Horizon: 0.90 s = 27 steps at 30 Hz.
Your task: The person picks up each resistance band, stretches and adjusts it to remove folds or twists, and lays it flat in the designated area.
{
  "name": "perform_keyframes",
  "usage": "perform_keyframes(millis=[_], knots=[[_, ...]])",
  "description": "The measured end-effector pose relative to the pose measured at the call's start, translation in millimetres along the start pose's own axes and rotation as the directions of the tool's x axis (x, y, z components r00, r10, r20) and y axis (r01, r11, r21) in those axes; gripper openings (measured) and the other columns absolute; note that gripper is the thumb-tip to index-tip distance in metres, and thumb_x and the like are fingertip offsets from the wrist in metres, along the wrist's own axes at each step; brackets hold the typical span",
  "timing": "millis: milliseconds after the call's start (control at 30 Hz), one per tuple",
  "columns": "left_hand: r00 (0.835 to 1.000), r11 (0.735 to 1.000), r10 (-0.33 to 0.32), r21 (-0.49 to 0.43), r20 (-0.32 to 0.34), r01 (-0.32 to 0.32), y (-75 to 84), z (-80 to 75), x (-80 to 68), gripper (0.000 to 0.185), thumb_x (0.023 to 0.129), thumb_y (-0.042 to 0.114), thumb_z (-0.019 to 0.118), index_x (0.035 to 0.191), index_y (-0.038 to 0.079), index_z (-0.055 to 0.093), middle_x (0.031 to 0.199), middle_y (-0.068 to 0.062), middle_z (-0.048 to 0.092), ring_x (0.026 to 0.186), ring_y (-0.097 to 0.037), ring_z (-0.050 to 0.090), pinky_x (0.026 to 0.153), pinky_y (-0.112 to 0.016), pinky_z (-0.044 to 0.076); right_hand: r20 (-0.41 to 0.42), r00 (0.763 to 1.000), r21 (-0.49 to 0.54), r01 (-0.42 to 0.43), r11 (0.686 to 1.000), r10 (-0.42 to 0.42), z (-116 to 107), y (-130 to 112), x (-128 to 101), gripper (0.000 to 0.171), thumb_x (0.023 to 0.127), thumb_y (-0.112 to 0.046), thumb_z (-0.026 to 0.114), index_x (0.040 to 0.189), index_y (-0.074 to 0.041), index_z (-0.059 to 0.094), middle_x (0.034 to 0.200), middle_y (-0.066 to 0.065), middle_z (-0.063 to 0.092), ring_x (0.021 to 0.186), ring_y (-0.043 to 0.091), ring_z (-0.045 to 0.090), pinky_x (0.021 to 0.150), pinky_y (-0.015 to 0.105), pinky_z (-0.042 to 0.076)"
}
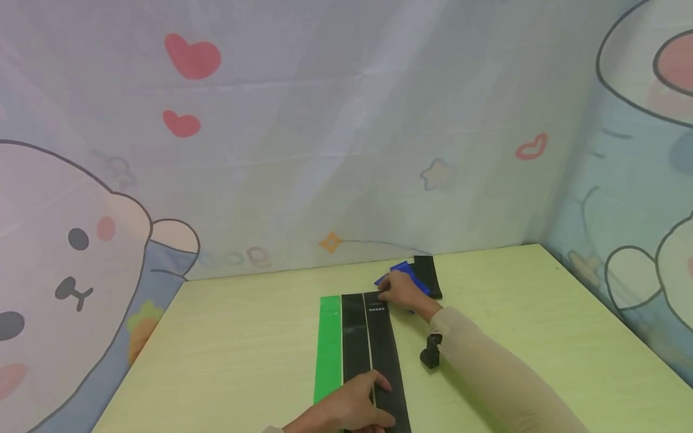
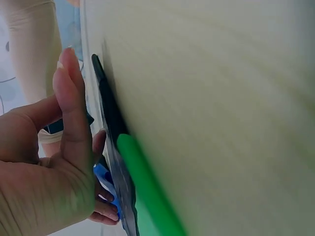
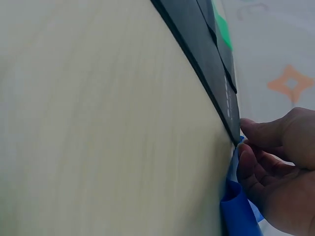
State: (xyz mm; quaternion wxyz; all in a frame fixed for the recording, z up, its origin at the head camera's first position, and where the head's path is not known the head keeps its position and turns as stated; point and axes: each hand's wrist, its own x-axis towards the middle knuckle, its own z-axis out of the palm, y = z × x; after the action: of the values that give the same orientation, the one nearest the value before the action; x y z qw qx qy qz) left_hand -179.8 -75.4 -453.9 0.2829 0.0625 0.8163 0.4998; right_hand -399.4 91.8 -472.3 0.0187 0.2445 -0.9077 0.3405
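left hand: I see it flat, fingers straight, pressing down on the near end of the black bands; it grips nothing.
right hand: fingers curled at the far corner of the right black band, blue band bunched under the palm; wrist view shows fingertips at that corner with blue in the hand, so I call it holding the blue band.
right black band: flat, runs from the left palm to the right fingertips.
middle black band: just left of it, touching.
green band: leftmost strip, beside the left hand's thumb side.
spare black band: just beyond the right hand, partly under the blue.
black clip: beside the right forearm.
table: pale yellow-green, everything lies on it.
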Motion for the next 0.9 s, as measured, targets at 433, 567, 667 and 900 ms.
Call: perform_keyframes(millis=[433, 567, 667, 900], knots=[[0.991, 0.973, 0.13, -0.196, 0.041, -0.12, 24.9, -21.8, 11.6, 0.024, 0.094, 0.005, 0.067, 0.116, -0.001, 0.059, 0.075, -0.018, 0.072, 0.052, -0.015, 0.066, 0.05, -0.03, 0.057, -0.098, 0.995, 0.034, -0.03, 0.999, 0.033, -28.3, -3.0, -16.7, 0.02, 0.097, -0.014, 0.066, 0.107, 0.001, 0.074, 0.108, 0.013, 0.071, 0.097, 0.028, 0.065, 0.085, 0.044, 0.055], [0.986, 0.967, 0.164, -0.199, -0.006, -0.162, 34.7, -28.0, 18.4, 0.026, 0.093, 0.004, 0.067, 0.117, -0.003, 0.059, 0.077, -0.017, 0.072, 0.058, -0.019, 0.069, 0.055, -0.034, 0.059, -0.112, 0.992, 0.038, -0.061, 0.997, 0.065, -37.6, -4.1, -23.2, 0.022, 0.097, -0.019, 0.066, 0.109, -0.002, 0.074, 0.114, 0.011, 0.069, 0.101, 0.027, 0.063, 0.085, 0.043, 0.054], [0.982, 0.963, 0.183, -0.193, -0.043, -0.188, 38.8, -33.9, 23.8, 0.027, 0.093, 0.004, 0.067, 0.117, -0.004, 0.059, 0.079, -0.017, 0.073, 0.062, -0.023, 0.07, 0.059, -0.037, 0.06, -0.121, 0.99, 0.054, -0.065, 0.996, 0.071, -44.2, -2.6, -27.3, 0.024, 0.097, -0.02, 0.067, 0.11, -0.001, 0.073, 0.11, 0.01, 0.07, 0.098, 0.026, 0.065, 0.082, 0.041, 0.056], [0.967, 0.953, 0.224, -0.18, -0.121, -0.243, 37.6, -48.8, 38.5, 0.029, 0.095, 0.004, 0.065, 0.12, -0.008, 0.057, 0.087, -0.019, 0.073, 0.07, -0.026, 0.071, 0.065, -0.038, 0.061, -0.129, 0.986, 0.113, -0.09, 0.989, 0.105, -54.5, 5.3, -37.8, 0.022, 0.096, -0.016, 0.067, 0.108, 0.002, 0.071, 0.098, 0.009, 0.071, 0.084, 0.02, 0.067, 0.069, 0.031, 0.057]])
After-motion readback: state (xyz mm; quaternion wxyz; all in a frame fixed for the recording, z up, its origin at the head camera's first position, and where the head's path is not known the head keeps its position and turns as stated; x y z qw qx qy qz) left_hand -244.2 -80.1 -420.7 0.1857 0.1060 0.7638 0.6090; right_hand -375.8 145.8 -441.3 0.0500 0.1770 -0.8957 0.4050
